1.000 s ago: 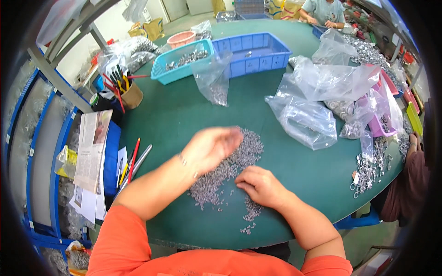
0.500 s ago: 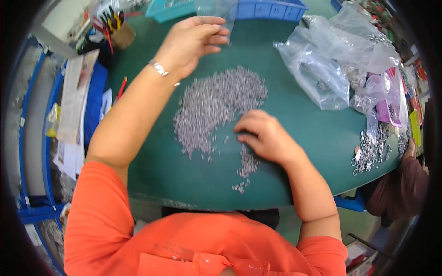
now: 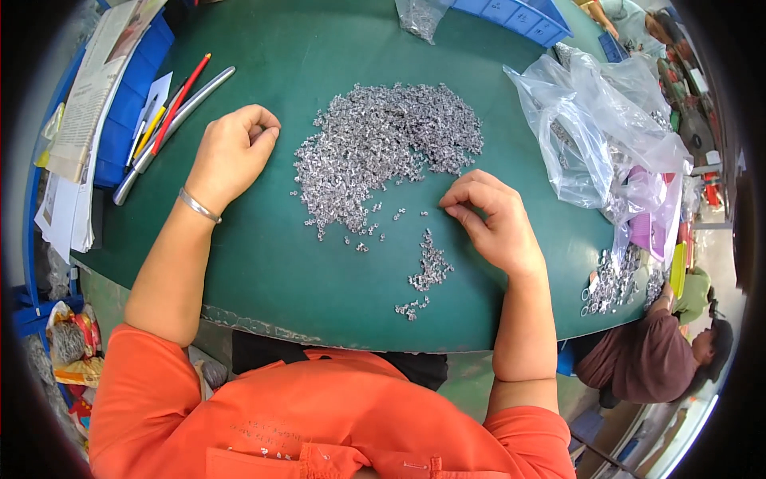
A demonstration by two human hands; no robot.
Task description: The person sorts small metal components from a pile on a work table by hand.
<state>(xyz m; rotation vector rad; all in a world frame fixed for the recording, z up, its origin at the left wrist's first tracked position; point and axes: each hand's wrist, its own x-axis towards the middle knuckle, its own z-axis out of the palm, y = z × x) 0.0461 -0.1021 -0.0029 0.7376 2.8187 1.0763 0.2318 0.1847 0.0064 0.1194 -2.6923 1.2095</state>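
A wide pile of small silvery metal pieces [image 3: 359, 152] lies in the middle of the green table. Left of it, my left hand [image 3: 233, 152] is loosely closed, apart from the pieces; whatever its curled fingers may hold is hidden. My right hand [image 3: 496, 217] hovers at the pile's lower right with thumb and forefinger pinched together; anything between the tips is too small to make out. Between the right hand and the table's near edge lies a smaller cluster of the same pieces [image 3: 431, 267], with a few strays around it.
A clear bag of small pieces [image 3: 421, 17] and a blue bin [image 3: 515, 17] are at the far side. Large plastic bags [image 3: 570, 152] and loose metal rings [image 3: 610, 283] cover the right. Pens [image 3: 171, 116] and papers [image 3: 100, 104] lie left. A co-worker [image 3: 650, 355] is at the right.
My left hand has come down from the clear bag at the far side to the left of the pile. My right hand has shifted slightly right. The view has tilted and moved.
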